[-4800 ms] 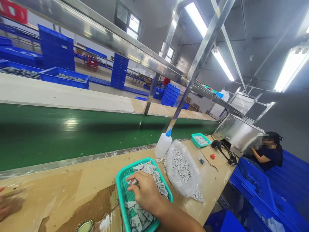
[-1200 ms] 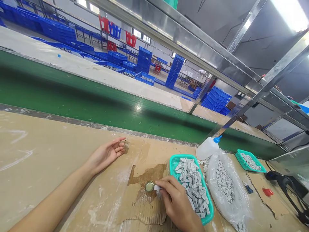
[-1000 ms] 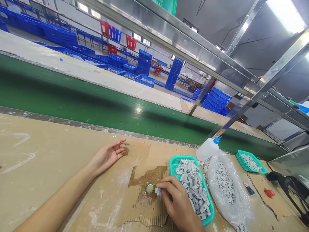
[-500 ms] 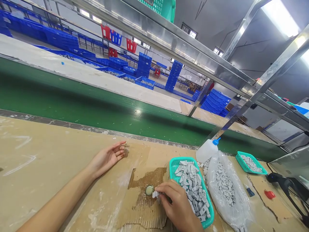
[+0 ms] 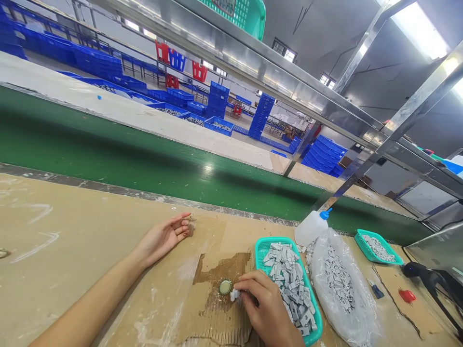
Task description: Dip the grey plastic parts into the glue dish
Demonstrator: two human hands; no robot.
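Moved from basket point(image 5: 262, 246) to edge of cap point(image 5: 224, 287), right fingers point(image 5: 249, 285) pinch a grey piece point(image 5: 233, 295); left fingers point(image 5: 180, 231) loosely apart, room around.

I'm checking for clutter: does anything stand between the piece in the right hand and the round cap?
Nothing visible does: the pale piece in the right hand is close beside the round cap; whether they touch is unclear.

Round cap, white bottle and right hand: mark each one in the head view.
Round cap point(image 5: 224, 287), head view: middle of its pale face.
White bottle point(image 5: 309, 229), head view: middle of its body.
Right hand point(image 5: 268, 304), head view: back of the hand.
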